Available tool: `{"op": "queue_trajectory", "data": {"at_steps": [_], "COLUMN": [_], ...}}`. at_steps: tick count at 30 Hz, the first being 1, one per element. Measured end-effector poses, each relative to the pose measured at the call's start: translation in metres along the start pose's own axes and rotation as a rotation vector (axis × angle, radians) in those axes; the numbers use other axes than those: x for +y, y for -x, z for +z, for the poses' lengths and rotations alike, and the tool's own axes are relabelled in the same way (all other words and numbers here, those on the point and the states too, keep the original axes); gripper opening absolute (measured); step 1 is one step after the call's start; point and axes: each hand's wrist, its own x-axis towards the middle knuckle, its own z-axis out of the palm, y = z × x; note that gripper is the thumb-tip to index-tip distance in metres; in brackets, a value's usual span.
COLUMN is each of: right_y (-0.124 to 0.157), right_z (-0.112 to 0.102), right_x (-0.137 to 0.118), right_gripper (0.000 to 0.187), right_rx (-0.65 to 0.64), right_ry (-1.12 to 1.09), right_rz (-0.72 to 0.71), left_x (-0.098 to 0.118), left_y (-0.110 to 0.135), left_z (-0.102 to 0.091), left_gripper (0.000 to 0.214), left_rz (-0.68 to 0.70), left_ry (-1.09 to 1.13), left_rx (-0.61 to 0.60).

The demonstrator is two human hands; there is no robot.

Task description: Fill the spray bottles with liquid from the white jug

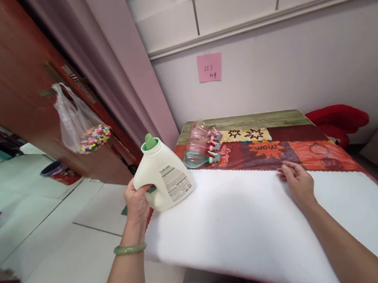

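My left hand (137, 202) is closed around the handle of a white detergent jug with a green cap (163, 172), which stands tilted at the left edge of a white cloth (245, 219). My right hand (296, 180) lies on the far edge of that cloth, fingers curled at its border with the red patterned tablecloth (284, 149). A green bangle (130, 249) is on my left wrist.
Three small clear spray bottles (201, 146) lie at the table's far left. A pink sticky note (210, 67) is on the wall behind. A plastic bag of colourful bits (81, 125) hangs on the brown door at left. A red object (337, 120) sits at right.
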Motion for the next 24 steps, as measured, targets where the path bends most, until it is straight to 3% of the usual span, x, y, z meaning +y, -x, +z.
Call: {"op": "queue_trajectory", "data": {"at_steps": [6, 12, 15, 16, 17, 18, 20, 21, 24], "right_y": [0.003, 0.008, 0.005, 0.005, 0.007, 0.012, 0.034, 0.051, 0.118], "right_z": [0.006, 0.013, 0.013, 0.014, 0.018, 0.024, 0.045, 0.060, 0.107], "right_x": [-0.005, -0.021, -0.033, -0.040, -0.048, -0.057, -0.079, -0.090, -0.117], "right_gripper": [0.065, 0.067, 0.065, 0.065, 0.065, 0.066, 0.069, 0.071, 0.075], "right_rx": [0.007, -0.012, -0.017, -0.022, -0.030, -0.042, -0.082, -0.116, -0.274], "right_ry": [0.028, 0.066, 0.089, 0.089, 0.085, 0.079, 0.017, -0.033, -0.230], "right_rz": [-0.009, -0.016, -0.027, -0.029, -0.030, -0.031, -0.020, -0.013, 0.008], "left_x": [-0.014, -0.002, 0.009, 0.014, 0.018, 0.021, 0.025, 0.026, 0.027], "left_y": [-0.020, -0.020, 0.012, 0.027, 0.044, 0.060, 0.090, 0.102, 0.126], "left_z": [-0.005, -0.015, -0.014, -0.011, -0.004, 0.006, 0.038, 0.058, 0.123], "left_gripper": [0.040, 0.054, 0.058, 0.058, 0.057, 0.049, 0.028, 0.029, 0.059], "left_rz": [-0.036, -0.002, 0.184, 0.384, 0.535, 0.593, 0.485, 0.435, 0.255], "left_ry": [-0.095, -0.191, -0.217, -0.275, -0.279, -0.230, -0.174, -0.162, -0.058], "left_rx": [-0.106, -0.163, -0.045, 0.092, 0.171, 0.137, -0.173, -0.303, -0.577]}}
